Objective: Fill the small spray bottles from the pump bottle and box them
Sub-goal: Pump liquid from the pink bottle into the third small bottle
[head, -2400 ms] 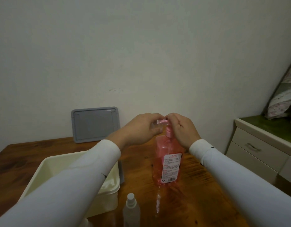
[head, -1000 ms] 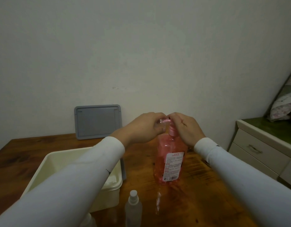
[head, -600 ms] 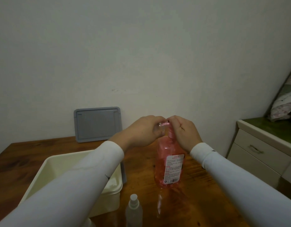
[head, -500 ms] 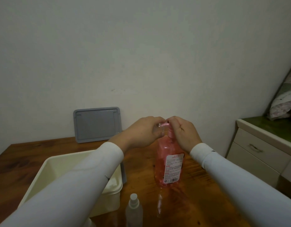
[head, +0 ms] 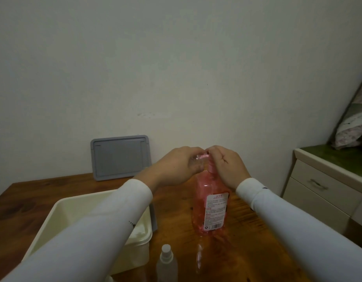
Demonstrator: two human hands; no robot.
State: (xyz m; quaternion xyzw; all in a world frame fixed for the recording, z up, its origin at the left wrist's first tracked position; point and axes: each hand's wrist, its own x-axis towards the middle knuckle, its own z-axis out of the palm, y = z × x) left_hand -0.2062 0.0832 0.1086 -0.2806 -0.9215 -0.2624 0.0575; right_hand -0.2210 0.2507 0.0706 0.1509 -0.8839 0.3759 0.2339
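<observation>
A pink pump bottle (head: pixel 210 208) with a white label stands upright on the wooden table (head: pixel 245 237). My left hand (head: pixel 176 167) grips a small clear spray bottle (head: pixel 196 160) held up against the pump's spout. My right hand (head: pixel 226 165) is curled over the pink pump head, which it mostly hides. Another small spray bottle (head: pixel 166 263) with a white nozzle stands near the table's front edge. A cream plastic box (head: pixel 60 212) sits at the left, partly behind my left sleeve.
A grey lid (head: pixel 120 157) leans against the wall at the back of the table. A cream drawer cabinet (head: pixel 326 192) with a green top stands to the right, with a patterned pillow (head: pixel 353 123) above it.
Both hands stay at the pump head with the small bottle under the spout. The view shifts slightly; nothing else has moved.
</observation>
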